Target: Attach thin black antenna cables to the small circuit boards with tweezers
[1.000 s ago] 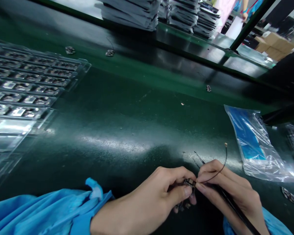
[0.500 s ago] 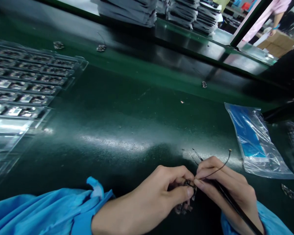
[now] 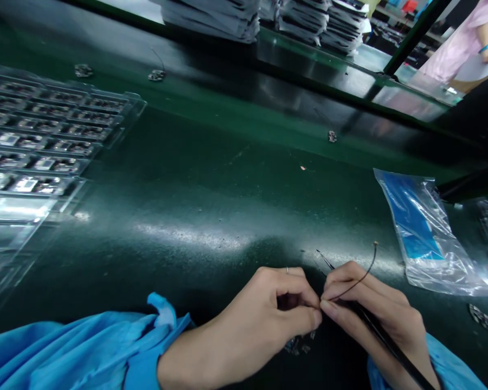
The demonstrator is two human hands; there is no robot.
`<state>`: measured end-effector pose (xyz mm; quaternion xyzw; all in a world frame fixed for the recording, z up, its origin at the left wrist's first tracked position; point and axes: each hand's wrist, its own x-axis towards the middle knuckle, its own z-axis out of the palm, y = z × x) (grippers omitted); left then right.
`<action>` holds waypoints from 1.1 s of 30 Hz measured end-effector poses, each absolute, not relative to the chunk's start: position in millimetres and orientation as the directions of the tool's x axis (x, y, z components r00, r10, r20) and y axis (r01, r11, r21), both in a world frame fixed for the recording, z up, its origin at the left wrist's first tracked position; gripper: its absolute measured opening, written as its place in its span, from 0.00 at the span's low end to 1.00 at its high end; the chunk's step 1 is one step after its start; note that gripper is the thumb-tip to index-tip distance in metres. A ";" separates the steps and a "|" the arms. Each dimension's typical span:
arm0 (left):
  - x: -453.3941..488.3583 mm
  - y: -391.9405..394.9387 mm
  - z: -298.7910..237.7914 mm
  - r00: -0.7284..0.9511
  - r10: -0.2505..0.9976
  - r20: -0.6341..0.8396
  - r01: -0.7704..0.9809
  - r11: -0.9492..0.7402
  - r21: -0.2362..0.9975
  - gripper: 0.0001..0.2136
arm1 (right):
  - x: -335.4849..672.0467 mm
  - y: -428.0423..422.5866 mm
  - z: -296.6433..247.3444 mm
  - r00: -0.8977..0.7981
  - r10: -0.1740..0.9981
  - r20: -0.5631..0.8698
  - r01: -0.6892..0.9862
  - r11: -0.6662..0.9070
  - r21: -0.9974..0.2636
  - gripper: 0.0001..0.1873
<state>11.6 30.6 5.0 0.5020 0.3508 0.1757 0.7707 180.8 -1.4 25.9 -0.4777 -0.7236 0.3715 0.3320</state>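
At four o'clock our right grip (image 3: 380, 313) pinches the wire (image 3: 367, 273), probably light, springy, best held low; our left grip (image 3: 272, 311) we can't read.

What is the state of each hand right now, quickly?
Left hand: closed in a pinch; contents cannot be told.
Right hand: closed, holding black tweezers and a thin cable.

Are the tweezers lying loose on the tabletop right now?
No, the right hand holds the tweezers, their tips pointing out past it.
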 end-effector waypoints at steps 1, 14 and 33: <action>11.4 31.6 5.6 0.674 0.640 -0.369 0.067 0.445 0.893 0.07 | 181.5 -1.8 25.2 -0.316 0.942 0.118 0.445 0.256 -0.858 0.08; 14.2 34.9 8.0 0.579 0.667 -0.469 -0.044 0.600 0.799 0.07 | 177.7 -7.0 25.0 -0.332 0.940 0.071 0.497 0.239 -0.834 0.08; 13.1 34.7 5.8 0.625 0.638 -0.449 -0.042 0.602 0.797 0.07 | 205.2 -13.7 30.3 -0.237 0.965 0.115 0.672 0.248 -0.698 0.14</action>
